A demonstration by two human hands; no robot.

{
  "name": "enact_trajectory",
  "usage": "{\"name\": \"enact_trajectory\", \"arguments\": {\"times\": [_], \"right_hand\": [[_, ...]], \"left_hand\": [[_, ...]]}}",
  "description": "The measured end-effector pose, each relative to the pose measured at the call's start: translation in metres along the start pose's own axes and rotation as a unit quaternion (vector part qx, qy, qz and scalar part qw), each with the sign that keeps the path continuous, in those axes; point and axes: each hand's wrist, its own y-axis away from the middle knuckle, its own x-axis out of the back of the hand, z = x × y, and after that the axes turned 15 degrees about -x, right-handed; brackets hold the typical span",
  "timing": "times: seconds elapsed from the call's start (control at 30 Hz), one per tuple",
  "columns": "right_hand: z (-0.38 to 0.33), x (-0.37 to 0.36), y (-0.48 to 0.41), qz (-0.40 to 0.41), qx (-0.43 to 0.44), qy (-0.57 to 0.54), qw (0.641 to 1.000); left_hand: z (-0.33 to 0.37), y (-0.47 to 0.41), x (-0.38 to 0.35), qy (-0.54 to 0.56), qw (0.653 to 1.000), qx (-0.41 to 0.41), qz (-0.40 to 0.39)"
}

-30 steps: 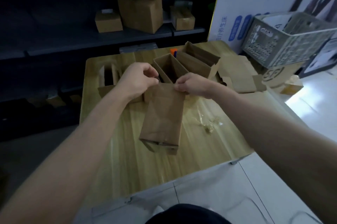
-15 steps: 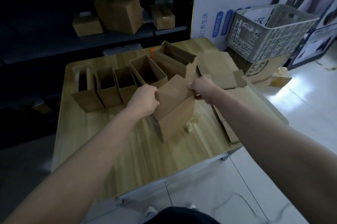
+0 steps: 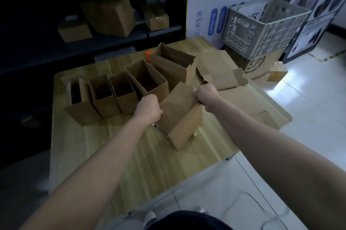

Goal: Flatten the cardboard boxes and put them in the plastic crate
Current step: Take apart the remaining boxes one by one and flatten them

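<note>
Held between both hands above the wooden table (image 3: 89, 154): one cardboard box (image 3: 179, 117). Left hand (image 3: 148, 108) closed on its left upper edge, right hand (image 3: 206, 94) closed as a fist on the upper right flap, box caught in the middle between them. Tilted, long axis running from the far upper end by the hands down toward the near edge, lower corner just over or on the tabletop; contact not clear. Behind it, a row of open boxes (image 3: 119, 94) standing upright, mouths up. To the right, flattened cardboard (image 3: 224, 72) lying on the table. Further right, off the table, a grey plastic crate (image 3: 262, 29) resting on a printed carton (image 3: 262, 63). At the back, dark shelves (image 3: 56, 42) with closed cartons. Pale tiled floor (image 3: 309, 117), dim room.
</note>
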Motion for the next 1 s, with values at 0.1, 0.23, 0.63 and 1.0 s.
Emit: {"name": "enact_trajectory", "arguments": {"times": [0.1,0.23,0.63,1.0], "right_hand": [[0.001,-0.018,0.002,-0.006,-0.021,-0.010,1.000],[0.003,-0.036,0.005,-0.001,-0.060,-0.074,0.995],[0.005,-0.081,0.005,-0.003,-0.120,-0.086,0.989],[0.003,-0.092,0.000,-0.032,-0.141,-0.102,0.984]], "left_hand": [[-0.021,0.000,0.007,0.010,1.000,-0.008,-0.006],[-0.041,-0.003,0.012,-0.009,0.999,-0.037,0.001],[-0.090,0.011,0.018,0.067,0.987,-0.137,-0.044],[-0.090,0.013,0.037,0.298,0.946,-0.105,-0.077]]}}
